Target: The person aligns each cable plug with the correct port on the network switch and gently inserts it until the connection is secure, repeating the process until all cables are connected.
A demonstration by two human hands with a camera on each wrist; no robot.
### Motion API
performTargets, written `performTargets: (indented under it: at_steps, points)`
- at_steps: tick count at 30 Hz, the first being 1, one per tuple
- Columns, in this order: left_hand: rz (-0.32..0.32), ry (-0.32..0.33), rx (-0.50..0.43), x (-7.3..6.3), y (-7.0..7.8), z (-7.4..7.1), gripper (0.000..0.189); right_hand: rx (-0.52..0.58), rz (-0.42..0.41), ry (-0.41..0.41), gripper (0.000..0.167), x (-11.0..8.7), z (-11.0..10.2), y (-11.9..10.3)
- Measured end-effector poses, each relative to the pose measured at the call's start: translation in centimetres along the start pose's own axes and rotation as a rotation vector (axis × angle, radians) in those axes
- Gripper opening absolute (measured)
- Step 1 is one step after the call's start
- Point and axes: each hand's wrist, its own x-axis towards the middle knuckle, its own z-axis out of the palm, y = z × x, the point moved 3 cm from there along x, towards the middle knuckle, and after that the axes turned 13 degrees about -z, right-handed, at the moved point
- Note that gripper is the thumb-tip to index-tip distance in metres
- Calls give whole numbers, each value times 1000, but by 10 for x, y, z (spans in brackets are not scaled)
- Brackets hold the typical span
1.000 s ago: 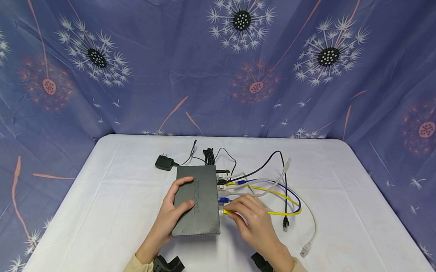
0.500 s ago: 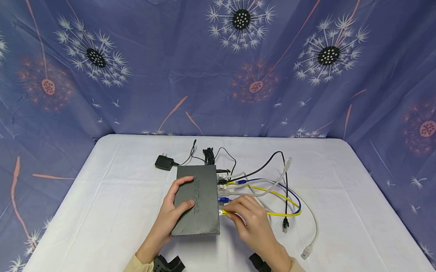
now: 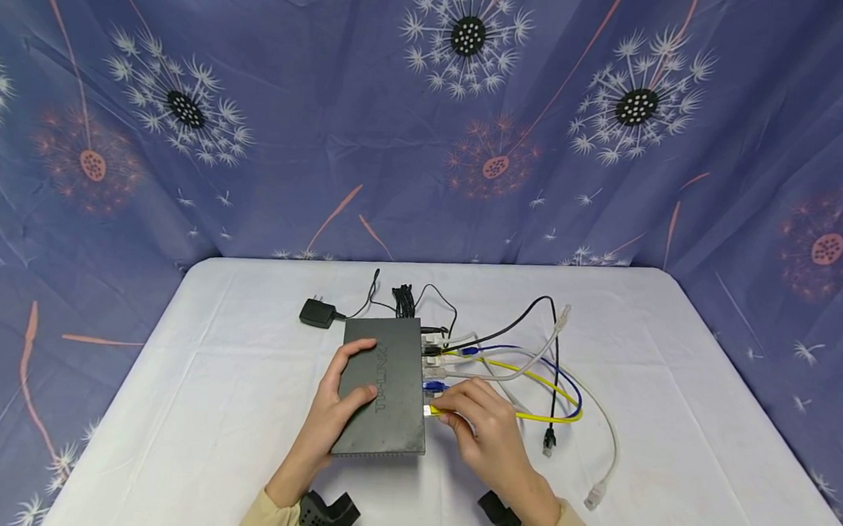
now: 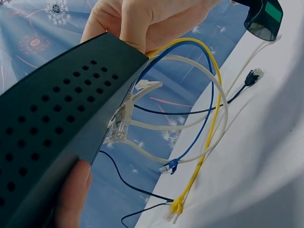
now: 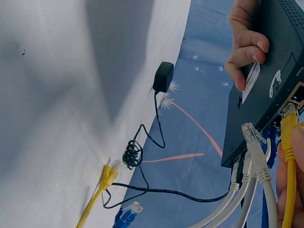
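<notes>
My left hand (image 3: 330, 401) grips a dark TP-LINK network switch (image 3: 393, 428) raised off the table, thumb on its top face and fingers underneath. Along the switch's right side, my right hand (image 3: 493, 433) pinches the plug of a yellow network cable (image 5: 288, 133). The clear tip of that plug is at a port; how deep it sits I cannot tell. Beside it a blue plug (image 3: 435, 387), white plugs (image 5: 247, 166) and a black plug (image 3: 431, 350) are in the row of ports. In the left wrist view, the switch's vented side (image 4: 61, 104) fills the left.
A black power adapter (image 3: 317, 313) with a bundled cord (image 3: 404, 300) lies behind the switch on the white-covered table (image 3: 192, 410). Loose ends hang or lie to the right: a black plug (image 3: 549, 442), white plugs (image 3: 595, 494), a blue plug (image 4: 169, 166) and a yellow plug (image 4: 175, 207).
Both hands stay nearly where they were, with the yellow plug still at the port. The loose white and black cable ends have swung slightly.
</notes>
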Motion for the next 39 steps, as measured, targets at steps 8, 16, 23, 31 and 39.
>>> performTargets:
  at_steps: [8,16,23,31,39]
  points:
    - [8,-2,-10,2,0,1,57,-17,1,-5,29,1,0,-2]
    - [24,-7,-8,5,0,2,56,-34,4,-2,29,4,2,-5]
    - [18,-15,15,4,2,-1,56,-4,13,-17,27,1,1,-5]
    - [26,-6,11,4,0,-1,55,41,47,-68,24,-3,-3,-3]
    - [17,5,3,4,1,-4,56,32,102,-18,24,-9,-17,4]
